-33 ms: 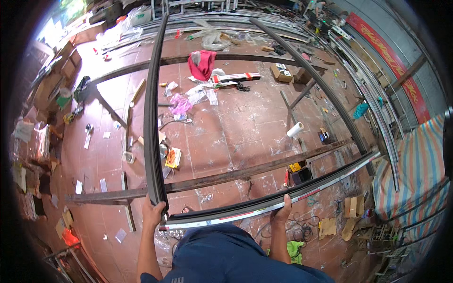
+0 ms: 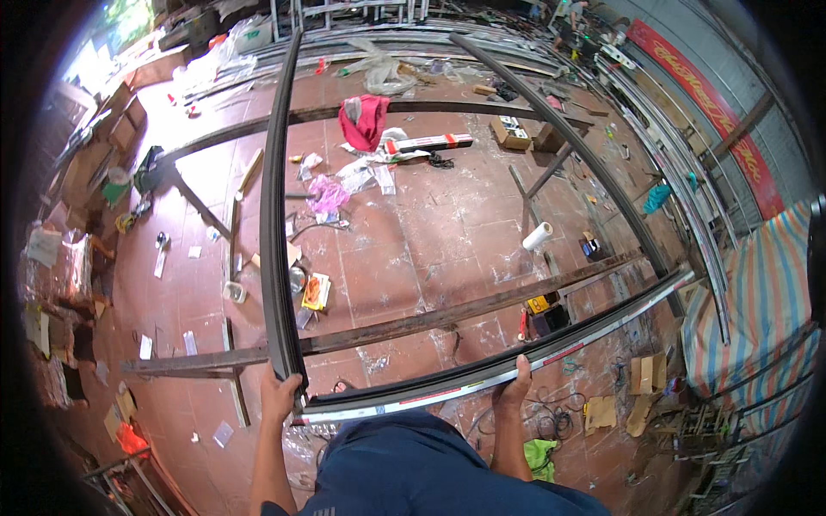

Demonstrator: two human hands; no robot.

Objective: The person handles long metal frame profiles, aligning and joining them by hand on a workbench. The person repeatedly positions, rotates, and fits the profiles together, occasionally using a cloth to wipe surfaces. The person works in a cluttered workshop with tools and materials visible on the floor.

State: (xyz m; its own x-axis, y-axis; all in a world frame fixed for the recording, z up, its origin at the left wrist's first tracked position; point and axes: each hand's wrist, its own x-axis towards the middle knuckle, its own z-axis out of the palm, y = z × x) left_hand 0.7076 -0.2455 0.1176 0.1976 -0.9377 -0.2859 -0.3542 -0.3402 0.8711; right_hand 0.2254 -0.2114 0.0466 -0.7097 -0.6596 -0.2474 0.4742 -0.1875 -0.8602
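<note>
A large dark metal frame lies flat on steel beams above a red tiled floor. Its long left rail (image 2: 274,215) runs away from me, and its near rail (image 2: 602,322) crosses in front of my body. My left hand (image 2: 280,396) grips the frame's near left corner where the two rails meet. My right hand (image 2: 516,383) holds the near rail from below, about a third of the way along it. The frame's right rail (image 2: 559,129) curves off toward the far side.
Rusty steel beams (image 2: 413,322) carry the frame. Under it lie a red cloth (image 2: 366,120), a white roll (image 2: 538,236), a cardboard box (image 2: 509,133), papers and small tools. Cables (image 2: 551,421) lie by my feet. A striped tarp (image 2: 757,301) hangs at the right.
</note>
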